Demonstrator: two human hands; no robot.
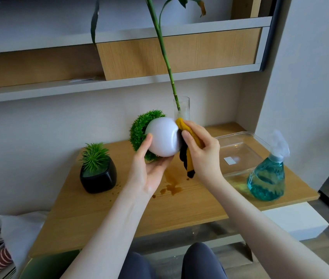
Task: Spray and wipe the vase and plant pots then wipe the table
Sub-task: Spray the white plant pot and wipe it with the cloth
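Two knees in dark trousers showed at the bottom, close to the camera. Past them stood the wooden table (91, 214). A brown wet spill (172, 188) lay on it, just below the hands.

The left hand (149, 170) was held above the table. Its fingers and thumb were curled round a round white pot (162, 137), holding it up in the air. The pot was tipped on its side, so its bushy green plant (139, 129) pointed left and away.

The right hand (200, 152) gripped a yellow and black cloth (187, 133). The cloth was pressed against the right side of the white pot.

A black pot (98, 177) with a spiky plant stood on the table to the left. A blue spray bottle (267, 176) stood on the right, near the edge. A clear plastic tray (238, 152) lay just behind it.

Farther back stood a tall glass vase (181, 107) with a long green stem (162, 51) in it.
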